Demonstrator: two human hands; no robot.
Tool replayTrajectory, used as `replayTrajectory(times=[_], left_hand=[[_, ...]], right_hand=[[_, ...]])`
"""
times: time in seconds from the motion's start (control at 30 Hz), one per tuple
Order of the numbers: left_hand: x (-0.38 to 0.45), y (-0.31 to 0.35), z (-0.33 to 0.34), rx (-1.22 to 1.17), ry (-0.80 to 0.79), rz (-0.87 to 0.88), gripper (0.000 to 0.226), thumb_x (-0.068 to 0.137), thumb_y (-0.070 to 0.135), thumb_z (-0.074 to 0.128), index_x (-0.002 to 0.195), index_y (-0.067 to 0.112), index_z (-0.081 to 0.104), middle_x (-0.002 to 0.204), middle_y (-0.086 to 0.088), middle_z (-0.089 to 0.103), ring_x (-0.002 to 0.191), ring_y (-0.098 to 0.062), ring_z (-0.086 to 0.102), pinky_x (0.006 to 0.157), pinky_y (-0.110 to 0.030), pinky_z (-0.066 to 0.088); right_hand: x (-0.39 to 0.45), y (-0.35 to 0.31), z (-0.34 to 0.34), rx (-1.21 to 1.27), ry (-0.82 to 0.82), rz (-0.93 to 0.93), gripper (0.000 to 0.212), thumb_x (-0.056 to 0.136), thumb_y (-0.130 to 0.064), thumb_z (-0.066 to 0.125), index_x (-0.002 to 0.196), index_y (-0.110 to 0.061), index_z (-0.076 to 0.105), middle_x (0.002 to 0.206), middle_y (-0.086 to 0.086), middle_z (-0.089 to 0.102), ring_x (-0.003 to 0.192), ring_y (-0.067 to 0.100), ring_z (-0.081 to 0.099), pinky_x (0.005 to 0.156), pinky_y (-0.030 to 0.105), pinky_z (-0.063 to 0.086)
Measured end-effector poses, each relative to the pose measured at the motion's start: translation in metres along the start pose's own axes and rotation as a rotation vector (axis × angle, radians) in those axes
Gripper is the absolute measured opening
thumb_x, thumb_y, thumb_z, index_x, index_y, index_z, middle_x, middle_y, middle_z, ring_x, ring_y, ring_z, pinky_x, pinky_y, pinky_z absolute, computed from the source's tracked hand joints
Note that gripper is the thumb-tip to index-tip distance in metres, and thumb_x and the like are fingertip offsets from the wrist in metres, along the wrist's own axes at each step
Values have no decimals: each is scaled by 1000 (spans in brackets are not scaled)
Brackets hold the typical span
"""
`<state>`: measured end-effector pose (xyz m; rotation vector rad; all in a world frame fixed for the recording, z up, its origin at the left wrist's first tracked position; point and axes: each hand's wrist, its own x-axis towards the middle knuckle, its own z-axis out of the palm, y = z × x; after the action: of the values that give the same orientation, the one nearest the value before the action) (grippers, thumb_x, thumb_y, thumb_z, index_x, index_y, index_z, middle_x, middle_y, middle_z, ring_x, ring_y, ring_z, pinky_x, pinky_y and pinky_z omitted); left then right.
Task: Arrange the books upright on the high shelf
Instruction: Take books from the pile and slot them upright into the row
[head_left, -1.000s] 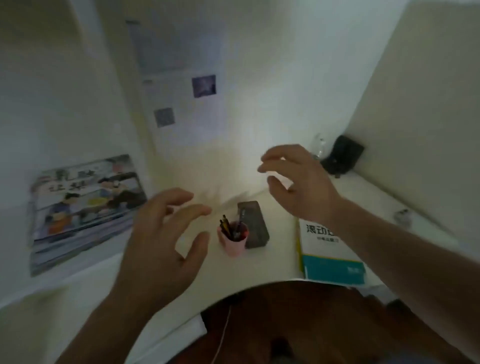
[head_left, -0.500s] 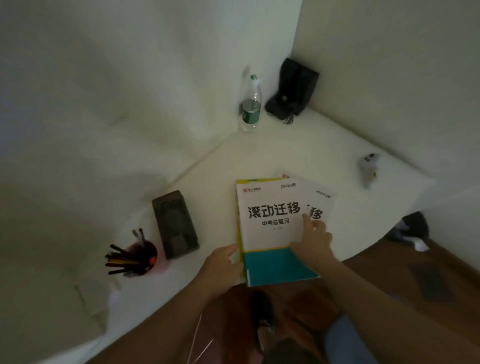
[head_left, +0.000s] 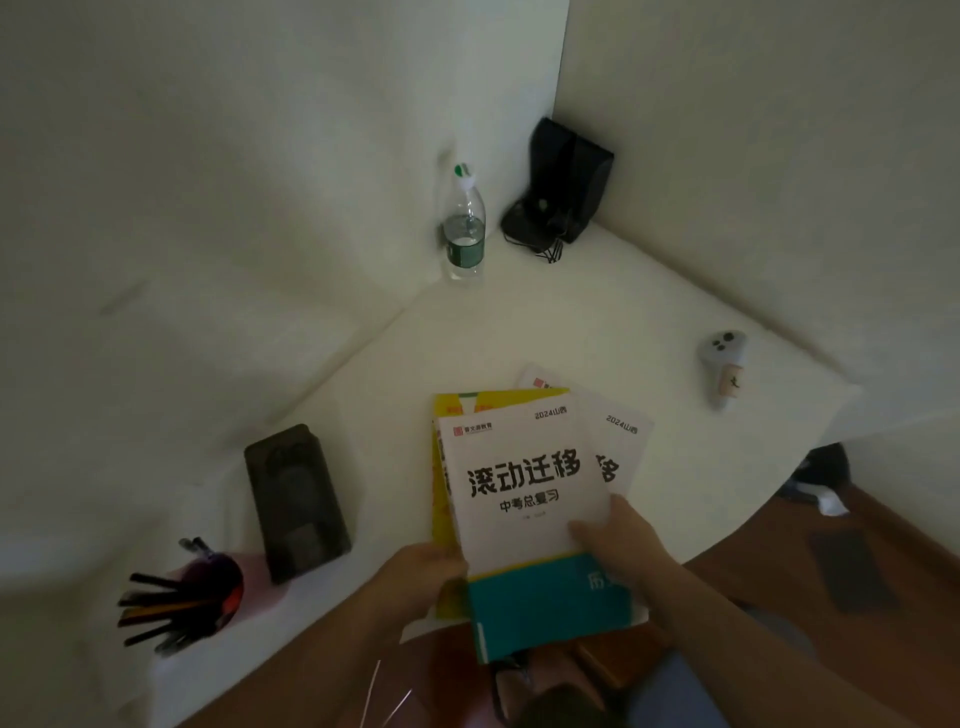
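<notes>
Setting: home study corner. White corner bench (head_left: 597, 322) against plain white walls; wooden floor (head_left: 883, 597) below. On the bench: exam review workbooks (head_left: 524, 483), pink pen cup (head_left: 208, 587) of pens, water bottle (head_left: 464, 228), black speakers (head_left: 561, 187), grey handheld controller (head_left: 723, 364).
</notes>
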<state>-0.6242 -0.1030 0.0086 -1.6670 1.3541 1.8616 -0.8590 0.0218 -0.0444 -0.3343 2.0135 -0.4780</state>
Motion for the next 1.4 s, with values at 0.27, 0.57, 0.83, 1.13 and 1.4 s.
replayTrajectory(times=[0.27,0.57,0.83,1.13,1.4], left_hand=[[2,-37,3,-311,-682,429,73,97,-22,42,153,22,23,151,16,55,142,-14,51,112,-35,47],[42,-18,16,483,439,368,29,93,53,66,119,41,59,129,17,40,127,-12,41,108,-28,39],[72,15,5,163,282,286,67,72,67,71,134,46,54,143,4,40,116,-20,61,104,-48,55],[17,37,-2,130,338,323,22,96,32,66,116,28,58,122,-1,64,105,-18,66,91,-41,60],[-4,34,-10,-345,195,478,33,99,-3,63,111,27,72,102,14,80,100,-8,75,75,-19,58]], right_hand=[[10,17,-9,59,-74,23,30,99,-31,69,122,-25,51,115,0,72,93,20,77,81,41,64],[0,4,1,187,39,-91,18,105,-22,60,121,-28,55,111,-5,70,94,16,71,68,27,52],[15,-14,5,528,42,-29,32,104,-14,64,133,-23,55,123,9,73,96,32,78,81,55,65],[-36,-27,3,584,-132,-149,29,104,-8,62,129,-22,59,116,7,79,93,34,79,77,52,66],[-50,-46,-17,303,-39,-405,17,96,-37,68,112,-37,69,108,-3,76,102,28,73,88,61,61]])
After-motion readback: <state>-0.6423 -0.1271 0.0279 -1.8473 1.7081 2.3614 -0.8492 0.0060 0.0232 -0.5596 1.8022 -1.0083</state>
